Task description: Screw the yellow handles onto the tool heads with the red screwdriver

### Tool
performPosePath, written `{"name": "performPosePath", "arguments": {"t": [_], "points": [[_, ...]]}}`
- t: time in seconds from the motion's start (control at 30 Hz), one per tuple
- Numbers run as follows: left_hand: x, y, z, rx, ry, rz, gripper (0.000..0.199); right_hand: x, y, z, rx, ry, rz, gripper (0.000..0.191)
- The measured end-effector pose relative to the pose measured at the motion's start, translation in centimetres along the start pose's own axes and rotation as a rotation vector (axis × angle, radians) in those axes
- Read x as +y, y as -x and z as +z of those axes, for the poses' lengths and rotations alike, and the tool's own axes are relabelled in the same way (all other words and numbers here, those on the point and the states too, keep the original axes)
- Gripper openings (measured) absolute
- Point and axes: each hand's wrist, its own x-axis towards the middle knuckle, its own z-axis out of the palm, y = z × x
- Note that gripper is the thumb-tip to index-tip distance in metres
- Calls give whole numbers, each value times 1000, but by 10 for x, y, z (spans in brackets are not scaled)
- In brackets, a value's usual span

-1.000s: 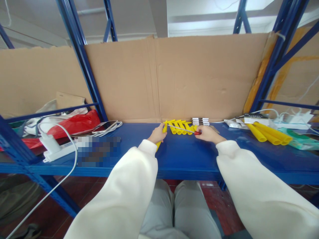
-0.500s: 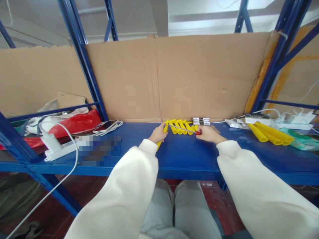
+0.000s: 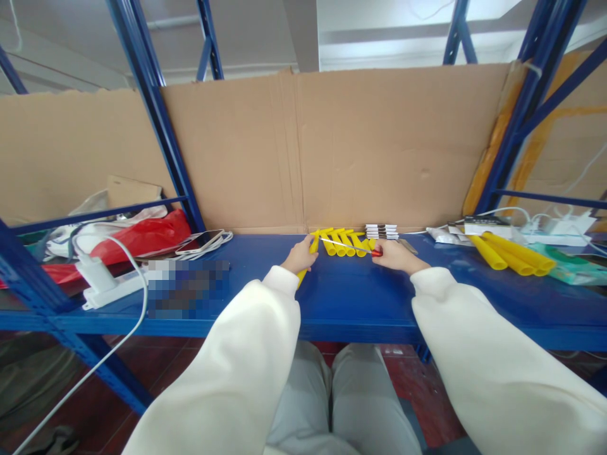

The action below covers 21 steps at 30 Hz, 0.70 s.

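Note:
My left hand (image 3: 300, 254) is wrapped round a yellow tube (image 3: 302, 275), which leans at a slant over the blue shelf (image 3: 351, 297). In my right hand (image 3: 396, 255) is the red handle of a screwdriver (image 3: 351, 246). Its thin metal shaft points left, and the tip is at the top of the held tube. Behind the shaft several yellow tubes (image 3: 340, 250) lie in a row. A stack of small white and black boxes (image 3: 381, 231) stands behind my right hand. A thin flat item (image 3: 408, 246) lies just right of the boxes.
More yellow tubes (image 3: 515, 258) lie at the right, beside a green packet (image 3: 576, 265) and white adapters. At the left are a white power strip (image 3: 114, 287), a red bag (image 3: 147, 237) and a cable hanging over the edge. Cardboard (image 3: 379, 145) walls off the back.
The whole view has shifted very slightly. Both hands keep their places and their holds on the tube and the screwdriver.

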Motion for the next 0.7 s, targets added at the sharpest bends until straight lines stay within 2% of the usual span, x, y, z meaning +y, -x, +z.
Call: {"name": "performPosePath", "arguments": {"t": [0.27,0.5,0.7], "points": [[0,-1,-1,-22,-44,2,55,5,-4,8,-12,-117,-11,5],[1,0,-1,-8,-7,-7,59,3,-1,3,1,-11,24,5],[1,0,0,-1,-11,2,57,3,-2,4,-21,-18,26,4]]}}
